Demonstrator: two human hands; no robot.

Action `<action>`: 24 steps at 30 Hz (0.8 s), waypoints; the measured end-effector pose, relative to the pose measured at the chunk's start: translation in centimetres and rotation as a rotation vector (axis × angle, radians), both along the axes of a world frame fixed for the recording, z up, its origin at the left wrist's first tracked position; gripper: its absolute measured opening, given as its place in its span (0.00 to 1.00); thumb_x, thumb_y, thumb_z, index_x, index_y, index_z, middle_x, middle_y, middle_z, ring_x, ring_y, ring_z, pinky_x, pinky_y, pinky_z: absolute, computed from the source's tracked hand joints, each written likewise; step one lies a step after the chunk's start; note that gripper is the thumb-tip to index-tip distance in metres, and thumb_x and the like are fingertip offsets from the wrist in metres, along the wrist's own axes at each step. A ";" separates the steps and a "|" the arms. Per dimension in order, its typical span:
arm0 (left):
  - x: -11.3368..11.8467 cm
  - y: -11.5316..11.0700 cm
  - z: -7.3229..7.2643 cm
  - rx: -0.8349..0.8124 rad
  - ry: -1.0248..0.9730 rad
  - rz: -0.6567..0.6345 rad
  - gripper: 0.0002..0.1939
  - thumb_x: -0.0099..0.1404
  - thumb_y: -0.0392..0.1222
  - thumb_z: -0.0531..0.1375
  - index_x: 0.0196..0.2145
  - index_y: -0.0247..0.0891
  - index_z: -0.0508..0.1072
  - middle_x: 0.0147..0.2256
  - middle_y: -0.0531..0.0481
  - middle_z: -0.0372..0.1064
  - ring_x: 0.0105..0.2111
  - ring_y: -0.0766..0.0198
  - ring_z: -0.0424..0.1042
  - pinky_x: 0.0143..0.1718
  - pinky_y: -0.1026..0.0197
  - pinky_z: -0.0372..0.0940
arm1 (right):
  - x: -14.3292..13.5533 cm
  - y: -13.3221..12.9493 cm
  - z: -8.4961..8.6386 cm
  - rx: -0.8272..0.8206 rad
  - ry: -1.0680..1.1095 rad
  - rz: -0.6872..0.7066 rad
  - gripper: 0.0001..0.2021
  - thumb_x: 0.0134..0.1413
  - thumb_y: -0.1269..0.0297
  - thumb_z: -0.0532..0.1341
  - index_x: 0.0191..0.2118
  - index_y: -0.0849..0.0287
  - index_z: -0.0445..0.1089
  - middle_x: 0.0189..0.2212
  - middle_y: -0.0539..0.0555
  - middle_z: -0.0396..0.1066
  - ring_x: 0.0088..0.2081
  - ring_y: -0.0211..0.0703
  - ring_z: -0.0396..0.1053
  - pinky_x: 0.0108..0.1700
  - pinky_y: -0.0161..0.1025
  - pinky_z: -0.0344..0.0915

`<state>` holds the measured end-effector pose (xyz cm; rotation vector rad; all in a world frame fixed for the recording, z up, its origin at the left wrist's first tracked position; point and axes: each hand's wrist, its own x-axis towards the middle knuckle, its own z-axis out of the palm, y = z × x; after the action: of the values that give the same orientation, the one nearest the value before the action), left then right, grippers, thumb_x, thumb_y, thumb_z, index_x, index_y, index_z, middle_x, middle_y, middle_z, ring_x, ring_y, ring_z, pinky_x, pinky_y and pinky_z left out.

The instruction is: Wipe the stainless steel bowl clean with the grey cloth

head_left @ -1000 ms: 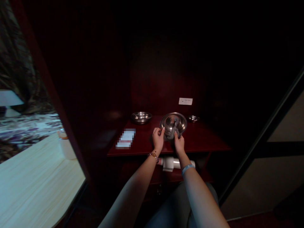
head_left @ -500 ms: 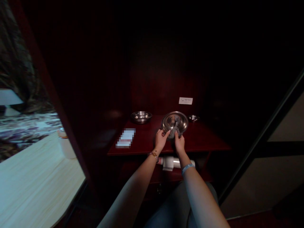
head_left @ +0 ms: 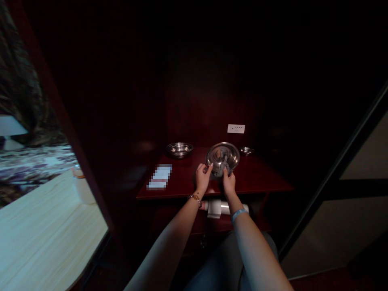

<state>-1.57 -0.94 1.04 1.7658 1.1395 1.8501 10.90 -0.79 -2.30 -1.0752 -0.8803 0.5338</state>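
Note:
A shiny metal bowl (head_left: 233, 156) is held above the dark red shelf, tilted so that its inside faces me. My left hand (head_left: 202, 178) is closed on the bowl's lower left rim, thumb on the inner side. A crumpled grey cloth (head_left: 223, 167) lies over the front rim and reaches into the bowl. My right hand (head_left: 229, 184) is closed on the cloth at that rim, with its thumb pressing on top; its other fingers are mostly hidden under the bowl.
Another metal bowl (head_left: 179, 149) stands at the back left of the shelf (head_left: 182, 184), and a small metal bowl (head_left: 246, 151) at the right. A blurred-out flat item (head_left: 160, 177) lies front left. Below is a white cylindrical object (head_left: 226, 207). A wall socket (head_left: 236, 128) sits behind.
My left hand has moved a little left along the rim, its thumb now off the cloth. The cloth is bunched slightly differently inside the bowl; my right hand is almost unmoved.

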 end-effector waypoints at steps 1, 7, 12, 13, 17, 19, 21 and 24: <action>0.1 0.1 -0.2 -0.025 0.015 -0.013 0.19 0.63 0.54 0.58 0.22 0.38 0.64 0.26 0.54 0.59 0.25 0.69 0.58 0.29 0.64 0.56 | 0.0 -0.1 0.0 0.004 0.003 -0.004 0.22 0.51 0.47 0.59 0.40 0.63 0.74 0.39 0.61 0.78 0.43 0.51 0.75 0.43 0.40 0.68; 0.5 0.6 -0.8 -0.095 0.076 -0.111 0.17 0.57 0.56 0.63 0.26 0.37 0.73 0.27 0.53 0.62 0.25 0.68 0.60 0.29 0.64 0.57 | -0.1 -0.7 0.4 0.017 -0.013 0.006 0.21 0.52 0.48 0.59 0.40 0.63 0.74 0.37 0.60 0.78 0.42 0.51 0.75 0.41 0.39 0.69; 0.4 0.6 -0.5 -0.040 0.055 -0.100 0.15 0.61 0.52 0.60 0.25 0.37 0.71 0.27 0.53 0.61 0.26 0.68 0.60 0.29 0.64 0.57 | -0.2 -0.7 0.5 0.015 -0.026 0.019 0.22 0.52 0.47 0.59 0.40 0.63 0.74 0.38 0.61 0.78 0.43 0.51 0.75 0.42 0.39 0.69; 0.4 0.6 -0.4 -0.030 0.049 -0.092 0.16 0.62 0.51 0.60 0.24 0.37 0.70 0.27 0.53 0.61 0.26 0.68 0.60 0.29 0.65 0.57 | -0.2 -0.6 0.5 0.020 -0.029 0.024 0.22 0.52 0.47 0.59 0.41 0.63 0.74 0.39 0.61 0.78 0.43 0.51 0.75 0.43 0.39 0.69; 0.1 0.2 0.1 0.020 -0.025 -0.036 0.17 0.64 0.50 0.57 0.23 0.38 0.65 0.28 0.53 0.60 0.27 0.68 0.60 0.30 0.65 0.57 | -0.2 -0.3 0.3 0.025 -0.030 0.030 0.23 0.51 0.46 0.59 0.40 0.63 0.74 0.40 0.62 0.78 0.44 0.51 0.75 0.43 0.39 0.68; 0.0 0.1 0.2 0.060 -0.069 -0.013 0.15 0.65 0.50 0.57 0.25 0.38 0.65 0.29 0.52 0.61 0.28 0.68 0.61 0.31 0.65 0.57 | -0.2 -0.1 0.2 0.017 -0.027 0.030 0.24 0.51 0.46 0.59 0.40 0.64 0.74 0.40 0.62 0.78 0.44 0.51 0.75 0.43 0.40 0.69; 0.0 0.0 0.3 0.086 -0.079 -0.008 0.14 0.65 0.49 0.57 0.26 0.39 0.65 0.30 0.52 0.62 0.29 0.68 0.61 0.31 0.65 0.58 | -0.1 0.0 0.0 0.013 -0.021 0.027 0.24 0.51 0.45 0.59 0.40 0.64 0.74 0.40 0.62 0.78 0.43 0.51 0.75 0.43 0.40 0.69; -0.1 0.1 0.1 0.061 -0.047 -0.015 0.14 0.65 0.50 0.57 0.26 0.39 0.65 0.30 0.52 0.62 0.28 0.68 0.61 0.31 0.65 0.58 | 0.0 0.3 -0.2 0.012 -0.014 0.002 0.24 0.51 0.46 0.59 0.41 0.63 0.74 0.41 0.62 0.78 0.43 0.50 0.75 0.44 0.40 0.68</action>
<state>-1.63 -0.88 1.14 1.7487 1.0607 1.9267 10.89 -0.53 -2.46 -1.0682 -0.8959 0.5229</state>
